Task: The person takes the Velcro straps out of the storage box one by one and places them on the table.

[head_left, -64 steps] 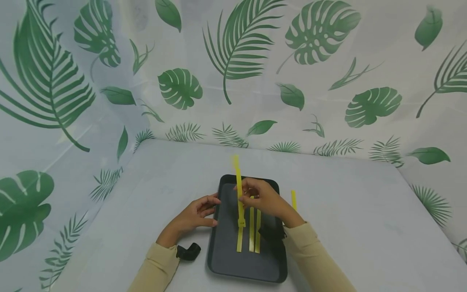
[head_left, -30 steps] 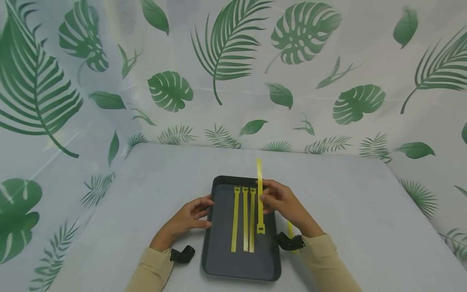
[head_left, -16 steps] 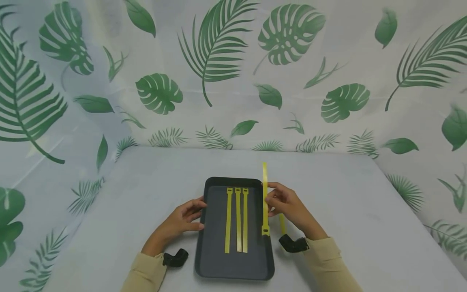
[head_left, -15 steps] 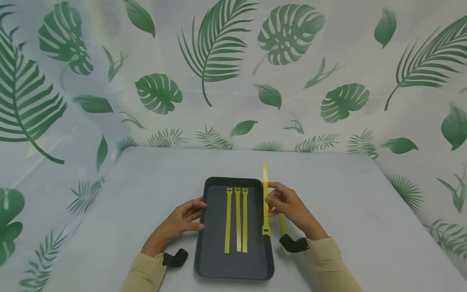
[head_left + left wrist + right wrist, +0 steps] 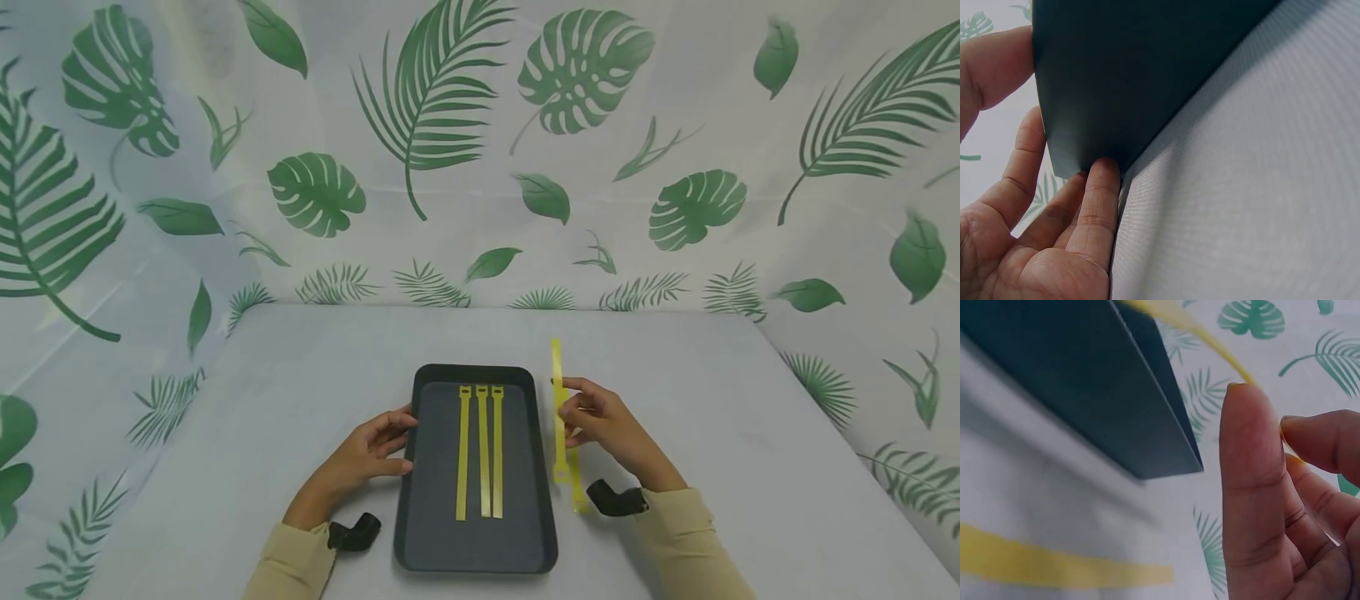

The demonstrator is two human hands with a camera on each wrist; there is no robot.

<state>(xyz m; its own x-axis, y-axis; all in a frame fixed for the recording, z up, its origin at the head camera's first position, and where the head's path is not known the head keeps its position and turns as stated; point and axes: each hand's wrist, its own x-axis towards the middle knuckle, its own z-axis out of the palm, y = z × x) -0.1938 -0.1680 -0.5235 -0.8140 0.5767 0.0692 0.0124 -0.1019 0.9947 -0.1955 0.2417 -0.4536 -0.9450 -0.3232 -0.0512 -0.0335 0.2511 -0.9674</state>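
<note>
A dark grey tray (image 5: 517, 546) lies on the white table. Inside it, three yellow hook-and-loop cable ties (image 5: 462, 458) lie side by side, slotted heads toward the far end. My left hand (image 5: 367, 450) touches the tray's left side, its fingertips against the outer wall in the left wrist view. Just past the tray's right edge, my right hand (image 5: 609, 423) pinches another yellow cable tie (image 5: 557, 367) between thumb and fingers, slotted head at the lower end. One more cable tie (image 5: 579, 493) lies on the table below that hand, partly covered in the head view.
The white table (image 5: 322, 354) extends around the tray on all sides. Behind and beside it hangs a white cloth printed with green leaves (image 5: 585, 67). Each wrist wears a black camera mount (image 5: 356, 532).
My right hand has carried the pinched cable tie from over the tray to the right, past its edge. My left hand has stayed at the tray's left side. The head view has turned slightly right.
</note>
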